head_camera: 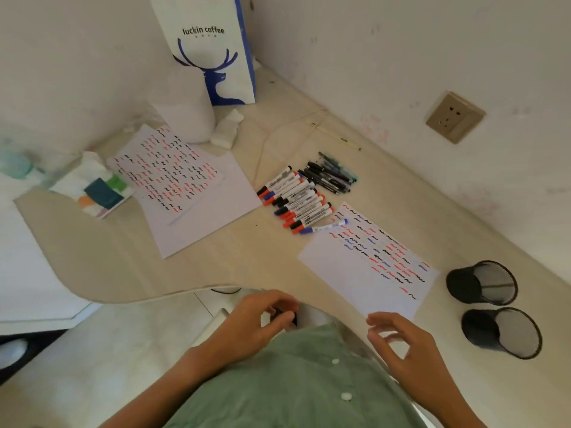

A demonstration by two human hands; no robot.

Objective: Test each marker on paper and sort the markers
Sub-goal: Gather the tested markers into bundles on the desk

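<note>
Markers point(295, 200) lie in a loose pile on the surface point(247, 257), well ahead of both hands and roughly midway between them; their white barrels carry red, blue and black caps. One blue-capped marker point(324, 227) rests at the near edge of the pile, its tip end touching the top of the paper sheet point(367, 267) that lies just ahead of the right hand point(404, 344). That sheet is covered in short red, black and blue squiggles. Beyond the pile, farther from the hands, sits a cluster of dark pens point(333, 174).

The left hand point(256, 322) is low, off the surface's near edge, fingers curled round a small dark object point(285, 315); what it is cannot be told. The right hand hovers over the near corner of the sheet, fingers loosely bent and spread, holding nothing.

To the right of the right hand, two black mesh cups point(494, 307) lie on their sides. Ahead and left of the left hand is a second sheet point(173, 171) full of squiggles, stacked on blank paper. Farther back stands a Luckin Coffee bag point(213, 47).
</note>
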